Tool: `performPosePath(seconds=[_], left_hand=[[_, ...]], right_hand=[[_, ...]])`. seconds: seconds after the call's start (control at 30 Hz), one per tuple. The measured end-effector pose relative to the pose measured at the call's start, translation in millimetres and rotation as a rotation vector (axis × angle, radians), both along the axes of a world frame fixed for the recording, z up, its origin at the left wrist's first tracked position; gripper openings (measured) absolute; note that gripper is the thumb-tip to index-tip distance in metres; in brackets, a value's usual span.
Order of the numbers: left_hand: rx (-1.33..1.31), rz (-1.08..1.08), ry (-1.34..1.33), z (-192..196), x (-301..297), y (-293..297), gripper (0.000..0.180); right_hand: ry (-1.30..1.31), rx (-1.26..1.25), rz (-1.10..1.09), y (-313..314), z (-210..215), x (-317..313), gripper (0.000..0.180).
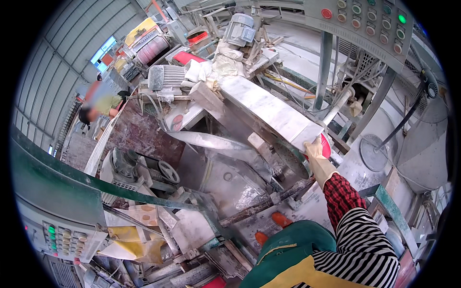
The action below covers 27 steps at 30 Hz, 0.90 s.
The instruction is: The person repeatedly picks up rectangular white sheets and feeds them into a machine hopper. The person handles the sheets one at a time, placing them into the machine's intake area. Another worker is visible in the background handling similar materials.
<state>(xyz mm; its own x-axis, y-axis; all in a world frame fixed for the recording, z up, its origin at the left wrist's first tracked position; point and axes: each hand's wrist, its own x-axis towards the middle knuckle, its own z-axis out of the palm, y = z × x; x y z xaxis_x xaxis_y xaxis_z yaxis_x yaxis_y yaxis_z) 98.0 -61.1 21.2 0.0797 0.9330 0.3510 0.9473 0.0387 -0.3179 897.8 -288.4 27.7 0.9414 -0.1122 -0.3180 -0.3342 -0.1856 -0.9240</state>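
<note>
Risk is centring, I judge, on the right hand [321, 161], right of the middle of the frame. Its gloved fingers are resting at the near end of the long white slab [269, 105], just beside a red piece [326, 145] — whether they are clamping on either, I cannot tell. The left hand is not showing. The slab is running from the upper middle of the frame down toward the right; if it were shifting, the fingers could be getting pinched against the machinery beneath. Pale dust seems to be coating much around it, so the glove could be slipping. The checked cuff [342, 197] could be catching on that end. Lower down, the orange shoes [281, 219] are standing near a crusted bar [254, 210] — a careless step could be causing a stumble.
</note>
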Motion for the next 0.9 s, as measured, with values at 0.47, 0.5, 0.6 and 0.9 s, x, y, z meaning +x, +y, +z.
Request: performPosePath(seconds=[0.47,0.5,0.6,0.9], left_hand=[[0.219,-0.137,0.104,-5.6,-4.2,-2.8,0.051],[0.276,-0.138,0.068,-8.5,-9.1,2.8,0.052],[0.435,-0.137,-0.053,5.4,7.4,14.7,0.055],[0.470,-0.154,0.452,44.5,-41.9,39.7,0.055]], right_hand=[[0.454,0.284,0.124,2.9,21.0,8.4,0.082],[0.387,0.308,0.085,2.5,21.5,5.0,0.081],[0.065,0.607,0.027,-14.4,-14.7,-22.4,0.072],[0.137,0.013,0.236,-124.3,-148.5,-130.5,0.054]])
